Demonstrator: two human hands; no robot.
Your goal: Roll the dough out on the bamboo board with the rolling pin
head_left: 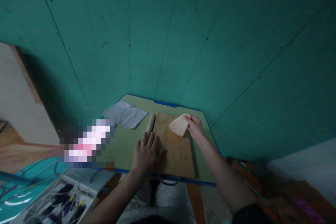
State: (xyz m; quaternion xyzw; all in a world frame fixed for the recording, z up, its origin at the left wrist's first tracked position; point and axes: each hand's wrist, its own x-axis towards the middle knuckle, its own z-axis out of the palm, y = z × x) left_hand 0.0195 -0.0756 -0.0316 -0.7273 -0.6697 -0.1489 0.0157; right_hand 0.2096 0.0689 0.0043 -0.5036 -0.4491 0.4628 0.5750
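My right hand (194,126) pinches the edge of a flat, pale sheet of dough (179,125). The dough hangs above the right side of a wooden cutting board (174,154). My left hand (147,152) lies palm down at the board's left edge, with its fingers stretched forward. Its fingertips reach the near part of a wooden rolling pin (151,123), which lies lengthwise beside the board. How far the pin runs under that hand is hidden.
A blue-edged green table (120,152) carries the board and stands against a green wall (168,42). Printed paper sheets (126,113) lie at its back left. A blurred-out patch covers its left side. At lower left, a box (68,196) holds cables.
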